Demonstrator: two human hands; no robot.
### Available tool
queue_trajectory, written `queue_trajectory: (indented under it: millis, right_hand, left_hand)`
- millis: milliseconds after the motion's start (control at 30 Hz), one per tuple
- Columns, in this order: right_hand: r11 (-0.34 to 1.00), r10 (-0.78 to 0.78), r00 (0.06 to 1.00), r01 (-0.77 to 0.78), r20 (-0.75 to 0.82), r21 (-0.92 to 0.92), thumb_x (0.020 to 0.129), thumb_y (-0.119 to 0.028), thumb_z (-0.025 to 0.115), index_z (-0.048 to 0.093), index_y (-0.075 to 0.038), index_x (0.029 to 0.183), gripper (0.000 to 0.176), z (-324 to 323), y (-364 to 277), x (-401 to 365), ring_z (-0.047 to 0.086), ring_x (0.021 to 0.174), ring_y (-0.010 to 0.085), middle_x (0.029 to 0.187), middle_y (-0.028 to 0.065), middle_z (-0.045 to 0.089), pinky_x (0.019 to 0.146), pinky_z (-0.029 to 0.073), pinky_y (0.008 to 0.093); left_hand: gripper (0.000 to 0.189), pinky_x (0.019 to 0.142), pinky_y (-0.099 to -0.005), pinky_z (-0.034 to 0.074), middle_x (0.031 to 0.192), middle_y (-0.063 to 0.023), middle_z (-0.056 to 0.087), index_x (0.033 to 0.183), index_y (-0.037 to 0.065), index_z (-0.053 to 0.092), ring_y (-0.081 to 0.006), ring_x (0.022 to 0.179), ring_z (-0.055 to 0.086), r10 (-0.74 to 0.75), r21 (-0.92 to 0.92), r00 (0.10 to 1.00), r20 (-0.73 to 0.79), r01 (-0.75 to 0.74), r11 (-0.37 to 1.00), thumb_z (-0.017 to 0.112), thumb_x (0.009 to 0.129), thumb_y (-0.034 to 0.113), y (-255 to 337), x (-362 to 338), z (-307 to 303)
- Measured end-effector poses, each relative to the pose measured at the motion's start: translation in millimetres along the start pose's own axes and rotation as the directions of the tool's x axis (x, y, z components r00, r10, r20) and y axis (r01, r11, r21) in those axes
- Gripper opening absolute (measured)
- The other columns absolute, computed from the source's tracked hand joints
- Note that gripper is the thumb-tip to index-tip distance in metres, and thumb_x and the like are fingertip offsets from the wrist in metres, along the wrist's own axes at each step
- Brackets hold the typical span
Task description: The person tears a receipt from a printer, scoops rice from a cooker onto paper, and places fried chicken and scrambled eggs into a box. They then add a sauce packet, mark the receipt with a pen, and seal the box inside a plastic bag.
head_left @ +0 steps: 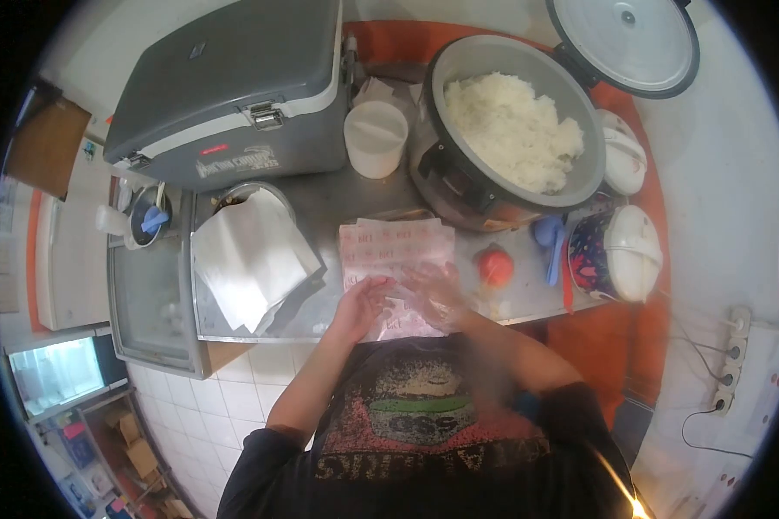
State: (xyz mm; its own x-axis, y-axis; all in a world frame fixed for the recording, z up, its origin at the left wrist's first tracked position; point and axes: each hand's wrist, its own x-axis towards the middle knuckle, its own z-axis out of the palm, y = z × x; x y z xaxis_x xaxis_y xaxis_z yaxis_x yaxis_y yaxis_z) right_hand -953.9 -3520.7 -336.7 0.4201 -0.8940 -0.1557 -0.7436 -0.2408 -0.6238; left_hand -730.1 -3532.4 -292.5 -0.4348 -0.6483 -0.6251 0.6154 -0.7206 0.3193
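Pink printed wrapping paper (396,242) lies on the metal counter in front of me. Over its left lower part is my left hand (365,304), fingers loosely curled and apart, nothing visible in them. My right hand (434,296) hovers at the paper's right side, blurred, with its fingers spread; a clear plastic film, like a thin glove, covers part of it. Beyond and to the right, a big rice cooker (441,112) stands with its lid (627,39) raised, full of white rice (515,130). A red round object (495,266) sits right of the paper.
White paper sheets (251,259) cover a metal bowl at left. A grey cooler box (234,104) and a white tub (376,138) stand behind. Right of the cooker are a patterned container with white lid (632,251) and a blue-handled utensil (552,246). The counter's front edge (260,338) runs near my body.
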Motion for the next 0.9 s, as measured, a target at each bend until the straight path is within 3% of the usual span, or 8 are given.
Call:
queue_trajectory:
  millis: [33, 100, 200, 267, 500, 700, 800, 900]
  right_hand:
    - [0.928, 0.012, 0.998, 0.015, -0.069, 0.372, 0.088, -0.043, 0.056, 0.058, -0.024, 0.132, 0.048, 30.4, 31.3, 6.6, 0.045, 0.129, 0.02, 0.141, -0.0016, 0.053, 0.106, 0.021, 0.054]
    - [0.844, 0.039, 0.998, -0.003, -0.056, 0.536, 0.089, -0.03, 0.059, 0.063, -0.023, 0.126, 0.038, 46.0, 50.6, 12.5, 0.051, 0.121, 0.0155, 0.13, -0.0012, 0.061, 0.104, 0.024, 0.0502]
    - [0.998, 0.067, 0.986, -0.066, 0.149, -0.014, 0.088, -0.023, 0.057, 0.066, -0.02, 0.118, 0.031, 26.4, 48.4, 30.8, 0.058, 0.107, 0.0177, 0.114, 0.0045, 0.066, 0.099, 0.031, 0.0459]
    - [0.932, 0.093, 0.966, 0.001, 0.242, -0.362, 0.087, -0.021, 0.057, 0.068, -0.017, 0.112, 0.028, -14.6, 21.2, 41.9, 0.061, 0.097, 0.0209, 0.104, 0.0092, 0.067, 0.093, 0.038, 0.0444]
    - [0.977, 0.124, 0.987, -0.14, -0.105, -0.159, 0.084, -0.022, 0.06, 0.07, -0.011, 0.093, 0.018, 34.0, 98.0, 48.7, 0.064, 0.09, 0.0309, 0.091, 0.0133, 0.068, 0.08, 0.05, 0.0463]
    - [0.981, 0.024, 0.915, -0.099, -0.403, -0.167, 0.082, -0.019, 0.06, 0.068, -0.011, 0.094, 0.016, 16.6, 39.4, 29.7, 0.066, 0.092, 0.0305, 0.092, 0.0098, 0.069, 0.079, 0.051, 0.0441]
    - [0.911, 0.155, 0.969, -0.216, -0.194, -0.35, 0.082, -0.014, 0.059, 0.064, -0.012, 0.097, 0.016, 6.7, 15.1, 32.6, 0.065, 0.089, 0.0297, 0.092, 0.0079, 0.067, 0.08, 0.049, 0.0434]
    - [0.943, 0.089, 0.935, -0.19, -0.344, -0.273, 0.083, -0.014, 0.059, 0.061, -0.011, 0.097, 0.015, 29.7, 22.2, 31.1, 0.063, 0.088, 0.0293, 0.094, 0.0084, 0.065, 0.081, 0.048, 0.0423]
  left_hand:
    - [0.024, 0.074, -0.0308, 0.045, 0.104, -0.0086, 0.065, 0.109, 0.007, 0.063, -0.0157, 0.086, 0.058, 0.32, 0.427, 0.946, 0.05, -0.31, 0.849, 0.059, 0.094, 0.025, -0.1, 2.8, 6.1]
    - [0.025, 0.082, -0.0357, 0.044, 0.104, -0.0095, 0.064, 0.112, 0.01, 0.063, -0.0205, 0.091, 0.058, 0.628, 0.823, 0.607, 0.487, -0.559, -0.097, 0.063, 0.09, 0.022, -0.6, 4.7, 21.6]
    - [0.025, 0.089, -0.0413, 0.041, 0.1, -0.0091, 0.067, 0.106, 0.013, 0.068, -0.0267, 0.092, 0.059, 0.327, 0.601, 0.577, 0.748, -0.382, -0.702, 0.069, 0.082, 0.019, 12.8, 10.7, 37.9]
    - [0.02, 0.093, -0.0446, 0.039, 0.093, -0.0079, 0.068, 0.098, 0.011, 0.07, -0.0285, 0.092, 0.06, 0.223, 0.66, 0.753, 0.619, -0.344, -0.668, 0.071, 0.081, 0.021, 14.0, 34.8, 22.9]
    - [0.011, 0.083, -0.0452, 0.045, 0.086, -0.0078, 0.07, 0.083, 0.011, 0.074, -0.0316, 0.091, 0.061, 0.323, 0.933, 0.899, 0.295, -0.198, -0.301, 0.07, 0.076, 0.018, 22.1, 63.6, -0.4]
    - [0.011, 0.078, -0.046, 0.048, 0.086, -0.0165, 0.069, 0.091, 0.007, 0.07, -0.0369, 0.086, 0.064, 0.607, 0.8, 0.532, 0.591, -0.289, -0.526, 0.067, 0.082, 0.012, 14.0, 51.7, -22.0]
    - [0.01, 0.078, -0.0453, 0.048, 0.087, -0.0193, 0.068, 0.091, 0.005, 0.068, -0.0383, 0.089, 0.063, 0.575, 0.975, 0.801, 0.169, -0.05, -0.216, 0.065, 0.084, 0.011, -0.2, 50.0, -27.7]
    - [0.007, 0.079, -0.046, 0.047, 0.093, -0.0178, 0.066, 0.088, 0.005, 0.066, -0.0378, 0.094, 0.06, 0.644, 0.983, 0.744, 0.18, -0.167, -0.082, 0.063, 0.084, 0.01, -13.4, 63.5, -40.9]
